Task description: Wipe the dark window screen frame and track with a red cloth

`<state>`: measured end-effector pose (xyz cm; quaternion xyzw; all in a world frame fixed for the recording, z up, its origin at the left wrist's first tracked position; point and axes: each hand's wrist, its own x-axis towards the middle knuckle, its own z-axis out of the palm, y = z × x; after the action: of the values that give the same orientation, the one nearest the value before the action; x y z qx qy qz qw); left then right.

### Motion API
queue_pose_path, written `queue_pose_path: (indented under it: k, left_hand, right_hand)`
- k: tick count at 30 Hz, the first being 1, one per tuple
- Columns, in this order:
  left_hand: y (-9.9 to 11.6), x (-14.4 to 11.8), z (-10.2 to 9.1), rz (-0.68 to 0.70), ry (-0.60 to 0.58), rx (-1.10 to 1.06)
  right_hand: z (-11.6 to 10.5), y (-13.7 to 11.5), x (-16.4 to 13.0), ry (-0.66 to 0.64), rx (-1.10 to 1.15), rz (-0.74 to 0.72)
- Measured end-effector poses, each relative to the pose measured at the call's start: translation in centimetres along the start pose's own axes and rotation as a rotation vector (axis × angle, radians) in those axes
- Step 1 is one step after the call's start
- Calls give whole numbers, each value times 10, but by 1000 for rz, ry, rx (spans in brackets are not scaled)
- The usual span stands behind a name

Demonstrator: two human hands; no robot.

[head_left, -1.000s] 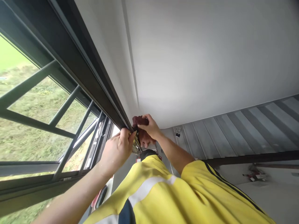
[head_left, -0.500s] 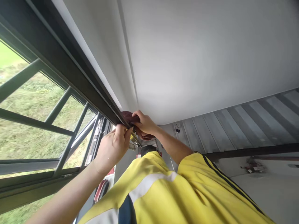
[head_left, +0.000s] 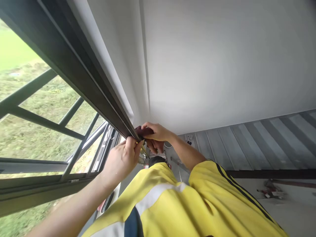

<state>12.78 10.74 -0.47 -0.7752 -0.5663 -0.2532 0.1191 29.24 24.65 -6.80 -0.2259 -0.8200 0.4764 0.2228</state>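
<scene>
My left hand [head_left: 123, 156] is closed in a pinch at the lower edge of a dark window frame [head_left: 93, 89]. What lies between its thumb and finger is too small to make out. Just beyond the thumb, a thin yellow strip [head_left: 143, 149] shows below the frame. My right hand [head_left: 159, 132] is closed on a crumpled dark red cloth [head_left: 145, 131], beside the frame and close to my left fingertips. Part of the cloth hangs below the right hand.
Dark window bars [head_left: 29, 121] stand on the left, with grass outside. A white ceiling [head_left: 209, 65] spreads overhead, and a grey ribbed wall [head_left: 247, 141] runs along the right. Below me lies my yellow shirt [head_left: 172, 200].
My view has shifted a little, so the frame and both hands sit slightly further right and lower. My right hand still holds the cloth, now bunched differently against the frame.
</scene>
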Motion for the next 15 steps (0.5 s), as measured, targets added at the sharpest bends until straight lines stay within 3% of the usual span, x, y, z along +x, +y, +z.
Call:
queue_pose_path:
  k: [3, 6, 11, 13, 15]
  left_hand:
    - [-3, -2, -6, 12, -8, -35]
    - [-2, -4, -7, 25, -20, -80]
    - [-8, -19, 5, -27, -193, -246]
    - [-17, -26, 10, -96, -232, -272]
    - [-25, -32, 13, -192, -263, -223]
  right_hand:
    - [2, -3, 5, -4, 61, 42]
    - [14, 5, -8, 217, 181, 92]
    - [29, 33, -22, 530, 430, 127]
    - [26, 39, -17, 471, 601, 135]
    - [20, 37, -11, 225, 661, 107]
